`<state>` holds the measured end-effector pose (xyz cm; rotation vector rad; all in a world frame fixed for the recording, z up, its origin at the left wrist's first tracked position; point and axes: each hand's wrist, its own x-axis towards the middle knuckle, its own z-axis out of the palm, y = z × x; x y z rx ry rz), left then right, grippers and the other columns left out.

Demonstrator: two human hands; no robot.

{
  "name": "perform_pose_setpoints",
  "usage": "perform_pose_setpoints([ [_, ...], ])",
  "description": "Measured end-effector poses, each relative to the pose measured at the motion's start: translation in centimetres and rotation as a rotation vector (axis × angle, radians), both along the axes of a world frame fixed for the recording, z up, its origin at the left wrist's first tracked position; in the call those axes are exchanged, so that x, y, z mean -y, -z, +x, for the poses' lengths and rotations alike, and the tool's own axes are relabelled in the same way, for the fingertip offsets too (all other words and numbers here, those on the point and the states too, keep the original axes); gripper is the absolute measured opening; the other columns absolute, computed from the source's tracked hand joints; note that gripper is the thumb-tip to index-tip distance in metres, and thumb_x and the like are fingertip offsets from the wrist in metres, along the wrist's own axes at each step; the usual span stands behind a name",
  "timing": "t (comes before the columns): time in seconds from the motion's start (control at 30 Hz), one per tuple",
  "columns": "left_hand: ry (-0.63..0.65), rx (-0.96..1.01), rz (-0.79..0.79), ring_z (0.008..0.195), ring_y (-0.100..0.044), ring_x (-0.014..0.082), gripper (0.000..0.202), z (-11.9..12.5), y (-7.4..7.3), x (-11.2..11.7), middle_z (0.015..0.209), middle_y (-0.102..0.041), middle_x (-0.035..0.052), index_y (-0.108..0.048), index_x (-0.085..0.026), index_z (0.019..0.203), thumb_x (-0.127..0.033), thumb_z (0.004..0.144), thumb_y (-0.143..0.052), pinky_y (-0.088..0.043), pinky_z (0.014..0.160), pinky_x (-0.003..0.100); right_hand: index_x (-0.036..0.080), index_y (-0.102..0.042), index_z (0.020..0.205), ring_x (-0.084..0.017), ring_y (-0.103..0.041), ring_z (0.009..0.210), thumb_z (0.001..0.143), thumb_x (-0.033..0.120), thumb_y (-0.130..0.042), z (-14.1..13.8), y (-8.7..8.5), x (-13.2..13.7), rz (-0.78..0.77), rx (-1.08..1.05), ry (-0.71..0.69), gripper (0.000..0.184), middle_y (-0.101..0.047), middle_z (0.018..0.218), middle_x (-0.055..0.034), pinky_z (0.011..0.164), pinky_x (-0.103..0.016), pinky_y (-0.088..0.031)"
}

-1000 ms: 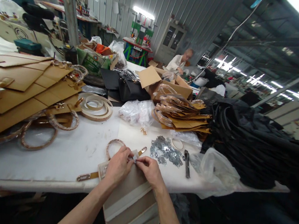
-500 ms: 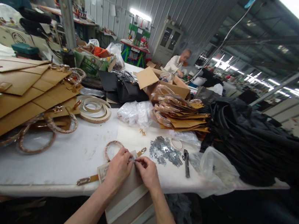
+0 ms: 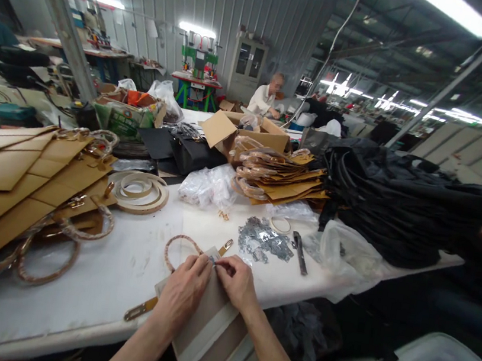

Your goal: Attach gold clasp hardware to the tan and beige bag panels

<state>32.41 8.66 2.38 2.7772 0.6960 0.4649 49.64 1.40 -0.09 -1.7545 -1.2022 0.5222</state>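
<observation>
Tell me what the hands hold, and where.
The left hand and right hand hold a tan handbag panel by its top edge.

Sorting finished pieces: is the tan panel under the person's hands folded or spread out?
Spread out: the panel lies unfolded under the left hand and right hand, reaching past the table edge.

Pinched piece [image 3: 213,262] mostly hidden by fingertips [image 3: 222,267]

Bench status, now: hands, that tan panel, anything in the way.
Left hand gripping tan bag panel, right hand pinching its top edge. Ring handle just beyond, on the bench. Grey metal scraps off to the right, apart.
</observation>
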Motion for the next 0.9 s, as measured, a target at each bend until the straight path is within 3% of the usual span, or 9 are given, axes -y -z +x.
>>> perform_pose_setpoints([
  [0.2, 0.082, -0.086, 0.123, 0.117, -0.055, 0.0296, 0.042, -0.9, -0.4, -0.6, 0.139, -0.061, 0.0091, -0.060, -0.023, 0.136, -0.012, 0.096, -0.051, -0.054, 0.100, 0.045, 0.023, -0.080, 0.091, -0.016, -0.062, 0.070, 0.088, 0.021, -0.067, -0.5, -0.6, 0.1, 0.020, 0.010, 0.057, 0.013, -0.068, 0.083, -0.0023, 0.068, -0.026, -0.049],
  [0.47, 0.139, 0.077, 0.298, 0.115, -0.058, 0.0294, 0.055, -1.0, 3.5, -2.6, 0.144, -0.064, 0.0045, -0.067, -0.029, 0.134, -0.007, 0.088, -0.048, -0.059, 0.095, 0.041, 0.026, -0.081, 0.091, -0.014, -0.064, 0.069, 0.083, 0.015, -0.070, -0.7, -0.5, -0.1, 0.027, 0.030, 0.118, 0.018, -0.068, 0.083, -0.0001, 0.066, -0.023, -0.050],
  [0.67, 0.207, -0.015, 0.403, 0.116, -0.061, 0.0293, 0.046, -1.1, 4.6, -3.7, 0.146, -0.064, 0.0049, -0.071, -0.025, 0.129, -0.013, 0.090, -0.048, -0.058, 0.093, 0.042, 0.025, -0.081, 0.096, -0.015, -0.065, 0.074, 0.085, 0.020, -0.071, -0.4, -0.8, 0.3, 0.138, -0.082, 0.130, 0.016, -0.069, 0.085, -0.0002, 0.068, -0.023, -0.050],
  [0.77, 0.214, -0.002, 0.400, 0.117, -0.061, 0.0288, 0.047, -1.2, 5.0, -3.9, 0.147, -0.063, 0.0045, -0.070, -0.026, 0.129, -0.013, 0.090, -0.047, -0.055, 0.097, 0.043, 0.024, -0.078, 0.103, -0.017, -0.066, 0.081, 0.091, 0.028, -0.067, 2.0, -0.8, 1.1, 0.259, -0.159, 0.230, 0.017, -0.069, 0.093, -0.0024, 0.070, -0.025, -0.052],
  [0.9, 0.209, 0.042, 0.371, 0.121, -0.059, 0.0285, 0.045, -1.1, 5.3, -3.8, 0.148, -0.062, 0.0051, -0.066, -0.024, 0.133, -0.015, 0.093, -0.047, -0.051, 0.101, 0.043, 0.021, -0.074, 0.107, -0.021, -0.066, 0.091, 0.095, 0.043, -0.061, 8.9, -0.4, 2.7, 0.330, -0.047, 0.471, 0.029, -0.070, 0.104, -0.0079, 0.074, -0.029, -0.054],
])
